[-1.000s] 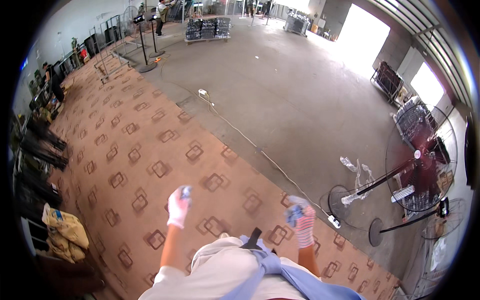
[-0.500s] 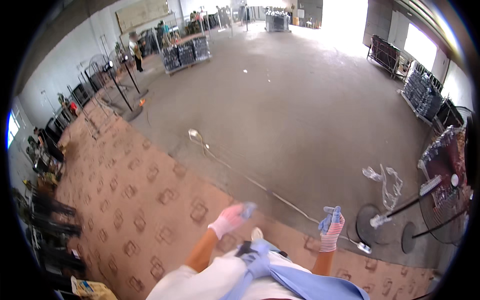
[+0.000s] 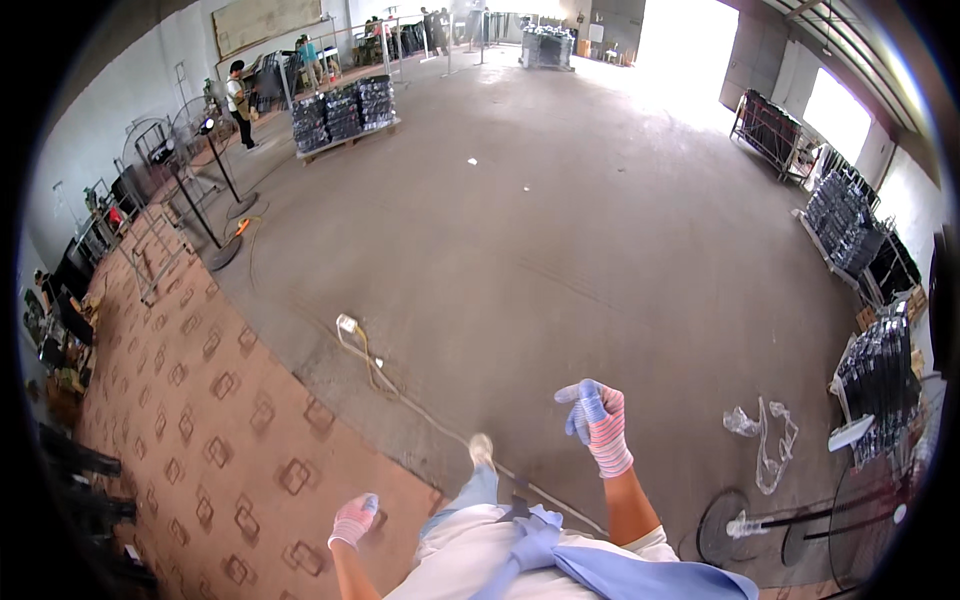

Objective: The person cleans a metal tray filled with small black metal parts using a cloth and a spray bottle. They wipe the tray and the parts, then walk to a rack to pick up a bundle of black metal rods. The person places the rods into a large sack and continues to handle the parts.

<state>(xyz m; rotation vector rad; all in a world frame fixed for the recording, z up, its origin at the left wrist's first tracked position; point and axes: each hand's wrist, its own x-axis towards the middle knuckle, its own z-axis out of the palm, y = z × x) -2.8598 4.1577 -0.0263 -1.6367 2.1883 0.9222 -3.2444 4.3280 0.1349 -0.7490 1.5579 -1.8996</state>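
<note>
Head view: the gloved left hand (image 3: 354, 519), lower left of centre over patterned carpet (image 3: 225, 440), has bunched fingers, their grip impossible to tell; the gloved right hand (image 3: 597, 420), right of centre, has fingers loosely spread. Between them a pale cord (image 3: 430, 417) crosses the grey floor (image 3: 620, 270) diagonally.

One wide fisheye view is provided, taken from the left side of the wearer's head and pitched downward and ahead. The wearer's torso (image 3: 470, 545) is seen from above at the lower edge of the view, nearest to the lens; the left hand (image 3: 354, 519) and right hand (image 3: 605, 430) are covered at close range. The patterned carpet (image 3: 215, 430) is viewed obliquely, its right-hand edge running diagonally. The concrete floor (image 3: 480, 260) is taken in to its far edge, where a bright opening (image 3: 686, 50) is shown from well away.
</note>
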